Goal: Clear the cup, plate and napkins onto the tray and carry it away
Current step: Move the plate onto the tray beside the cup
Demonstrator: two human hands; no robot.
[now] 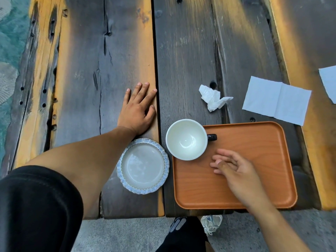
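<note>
An orange tray [254,142] lies near the table's front edge on the right. A white cup [186,139] with a dark handle stands on the tray's far left corner, overhanging its rim. Just left of the tray, a blue-rimmed plate [143,166] rests on the table. A crumpled napkin [212,98] lies beyond the cup. A flat unfolded napkin [276,100] lies further right, and another napkin [329,81] is cut off at the right edge. My left hand [138,110] rests flat on the wood beyond the plate. My right hand [234,168] hovers open over the tray, holding nothing.
The table is made of dark, weathered wooden planks [91,60] with gaps between them. Its front edge runs just below the plate and tray. A shoe [211,223] and a dark trouser leg [181,233] show on the grey floor below.
</note>
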